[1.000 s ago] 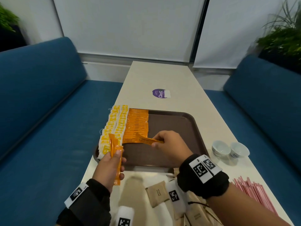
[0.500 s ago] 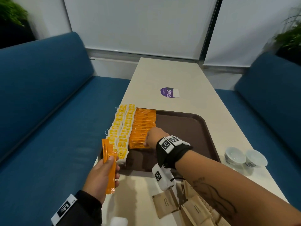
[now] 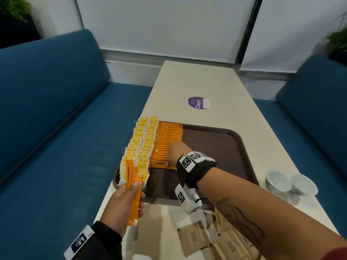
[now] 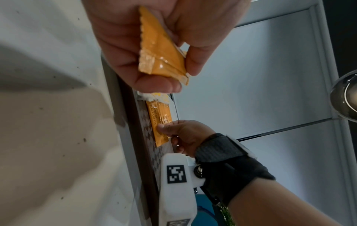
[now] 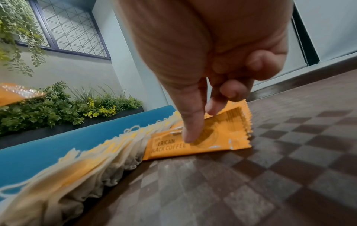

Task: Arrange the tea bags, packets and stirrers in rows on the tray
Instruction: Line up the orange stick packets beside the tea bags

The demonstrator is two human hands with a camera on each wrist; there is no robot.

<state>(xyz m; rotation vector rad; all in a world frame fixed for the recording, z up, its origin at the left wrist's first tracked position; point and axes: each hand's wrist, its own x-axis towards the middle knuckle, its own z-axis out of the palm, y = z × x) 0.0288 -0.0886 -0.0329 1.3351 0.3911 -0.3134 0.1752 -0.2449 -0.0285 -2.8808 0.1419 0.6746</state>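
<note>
Two rows of yellow-and-white tea bags line the left side of a brown tray on a pale tabletop, with a row of orange coffee packets lying just beside them toward the tray's middle. The right hand reaches over the tray, its thumb and fingers pinching the nearest orange packet, marked black coffee, at the near end of that row, where it lies on the tray's checkered floor touching the tea bags. The left hand hovers off the tray's near left corner, its fingers curled around a small bundle of orange packets held upright. Brown sugar packets lie scattered on the tabletop just off the tray's near edge, partly hidden by the right forearm. Two small white cups stand side by side off the tray's right near corner. A purple round sticker sits on the tabletop beyond the tray's far edge. Blue sofas flank the tabletop on both sides of the tray.
</note>
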